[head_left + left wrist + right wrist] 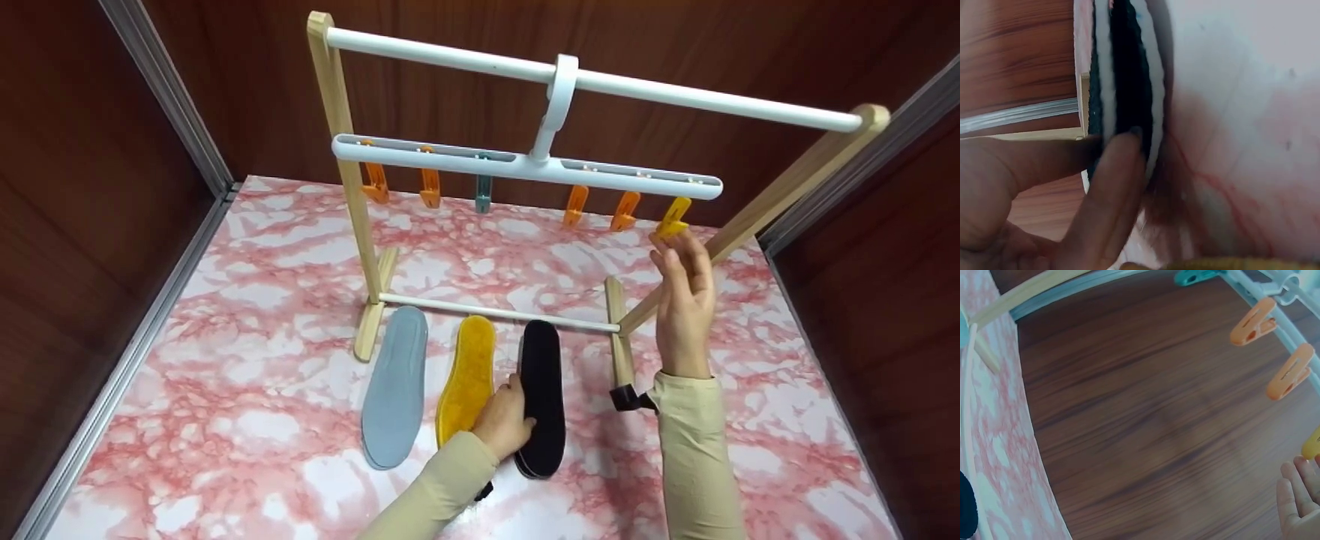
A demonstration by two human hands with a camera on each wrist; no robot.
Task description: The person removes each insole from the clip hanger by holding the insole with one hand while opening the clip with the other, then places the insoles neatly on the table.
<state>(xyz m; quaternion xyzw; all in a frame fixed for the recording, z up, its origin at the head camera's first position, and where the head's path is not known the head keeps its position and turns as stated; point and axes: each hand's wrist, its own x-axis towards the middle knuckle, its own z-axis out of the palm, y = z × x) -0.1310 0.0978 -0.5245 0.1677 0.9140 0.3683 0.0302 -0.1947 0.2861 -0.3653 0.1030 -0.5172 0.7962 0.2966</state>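
Observation:
On the marbled surface, a pair of stacked black insoles (543,397) lies to the right of a yellow insole (466,375) and a grey insole (396,390). My left hand (504,420) pinches the edge of the upper black one. In the left wrist view a fingertip (1123,149) sits at the dark gap between the white-edged layers (1105,67). My right hand (686,292) is raised at the hanger's right end, fingertips right at the lower end of a yellow clip (675,216). Its fingers (1297,489) are fairly straight in the right wrist view.
A white hanger bar (450,159) hangs by its hook (559,97) from the top rail (697,90) of a wooden stand (349,150). Orange clips (430,180) and a teal clip (484,184) hang along it. Brown wood-grain panels (75,225) enclose the sides and back.

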